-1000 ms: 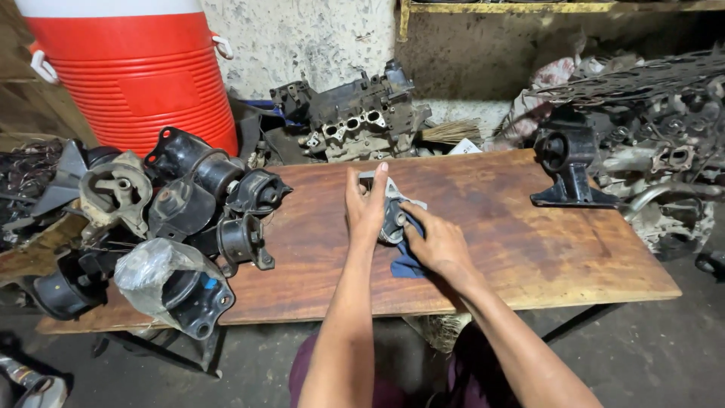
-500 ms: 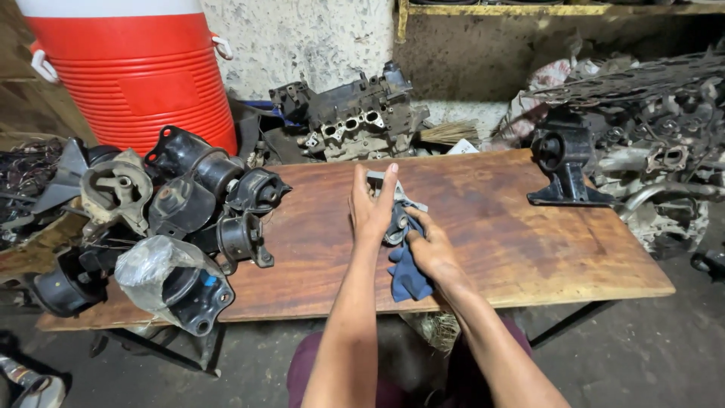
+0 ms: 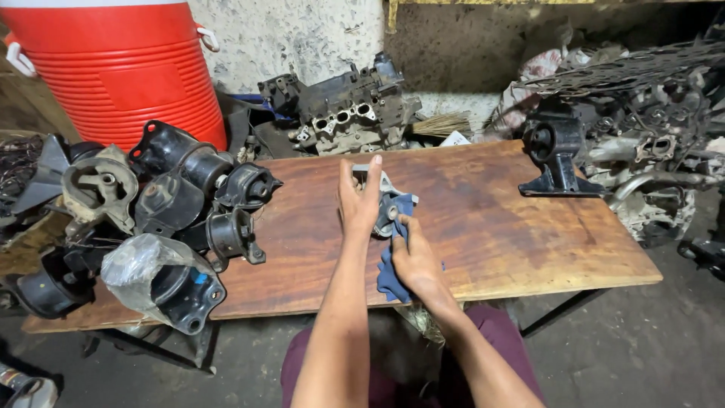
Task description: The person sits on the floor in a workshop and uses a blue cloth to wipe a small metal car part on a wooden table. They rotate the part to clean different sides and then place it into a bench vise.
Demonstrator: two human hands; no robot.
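At frame centre, the left hand [image 3: 358, 202] clamps an engine mount [image 3: 387, 208] upright on the tabletop [image 3: 491, 227]; the right hand [image 3: 411, 261] pinches a blue rag [image 3: 390, 278] against it. Hard rubbing could tip the mount from that grip.

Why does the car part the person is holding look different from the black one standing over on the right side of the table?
The held part looks grey and metallic; the black part is dark all over. The held part is gripped by the left hand while the right hand presses a blue cloth to it; the black part stands alone, untouched. The held part is mid-table, the black part near the far right edge. Both rest over the wooden table.
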